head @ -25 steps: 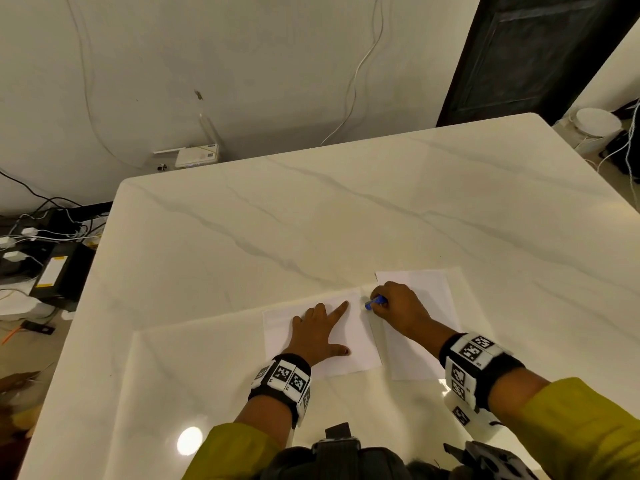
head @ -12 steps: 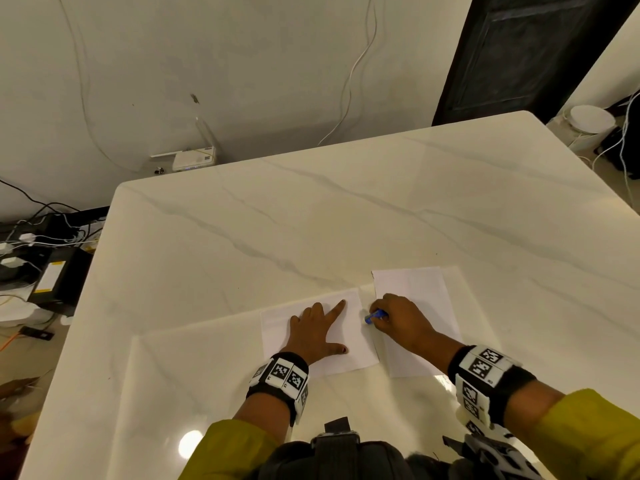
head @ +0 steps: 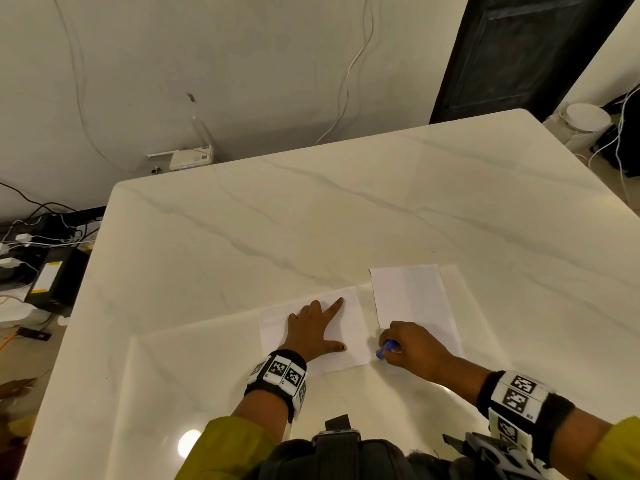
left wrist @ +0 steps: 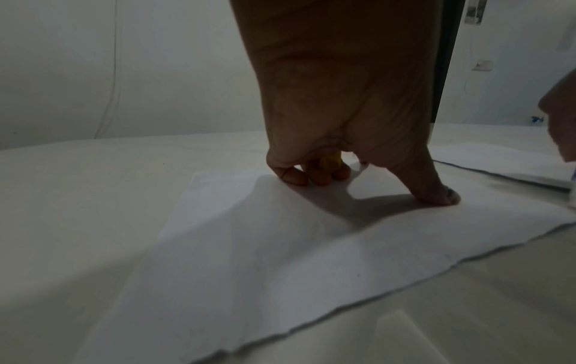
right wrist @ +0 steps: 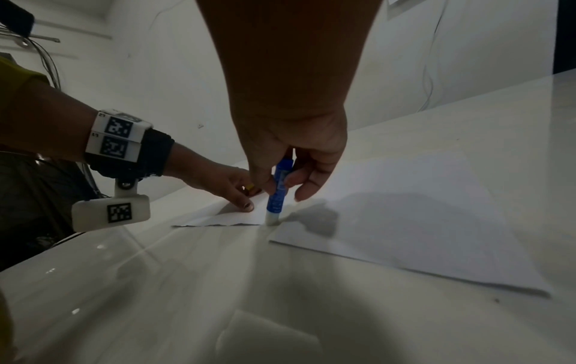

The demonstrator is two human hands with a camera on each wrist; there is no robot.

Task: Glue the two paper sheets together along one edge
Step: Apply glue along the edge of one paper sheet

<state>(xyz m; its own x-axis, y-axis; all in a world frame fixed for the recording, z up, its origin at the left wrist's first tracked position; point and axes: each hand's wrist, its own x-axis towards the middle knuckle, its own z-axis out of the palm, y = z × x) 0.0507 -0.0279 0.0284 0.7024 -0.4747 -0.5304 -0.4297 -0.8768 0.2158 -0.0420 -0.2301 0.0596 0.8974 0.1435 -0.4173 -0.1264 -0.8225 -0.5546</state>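
Note:
Two white paper sheets lie side by side on the marble table. My left hand presses on the left sheet with index finger and thumb spread. Its other fingers curl around a small yellow object. My right hand grips a blue glue stick and partly covers the near end of the right sheet. In the right wrist view the glue stick stands tip down at the near right corner of the left sheet, beside the right sheet.
The table's far and left edges are in view. Past the far edge, a white router sits by the wall. Cables and a black box lie on the floor at left. A dark door stands at the back right.
My right hand has drawn the glue stick toward me along the left sheet's right edge, from near the far corner to the near corner. The left hand has stayed pressed on the sheet.

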